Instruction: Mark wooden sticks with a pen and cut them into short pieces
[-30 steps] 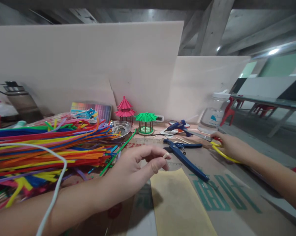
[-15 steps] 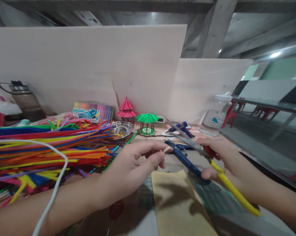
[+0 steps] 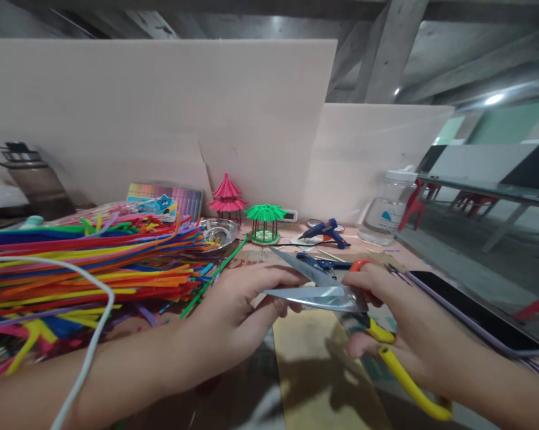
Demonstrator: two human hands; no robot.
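Note:
My right hand (image 3: 399,322) grips yellow-handled scissors (image 3: 336,295), blades spread apart and pointing left. My left hand (image 3: 242,307) is pinched shut on a small pale stick whose end is hidden behind the blades. The blades meet at my left fingertips. Both hands hover above a yellow paper sheet (image 3: 314,370) on the cardboard-covered table (image 3: 247,388).
A big pile of coloured pipe cleaners (image 3: 85,263) fills the left. Blue pliers (image 3: 325,263), a blue glue gun (image 3: 325,230), a pink pagoda model (image 3: 227,197), a green pavilion model (image 3: 265,221), a metal dish (image 3: 220,230), a plastic jar (image 3: 388,206) and a phone (image 3: 471,310) lie around. A white cable (image 3: 90,346) crosses my left arm.
My right hand picked the scissors up from the far right, brought them in front of me and opened the blades at my left fingertips. The left hand stayed pinched on the stick.

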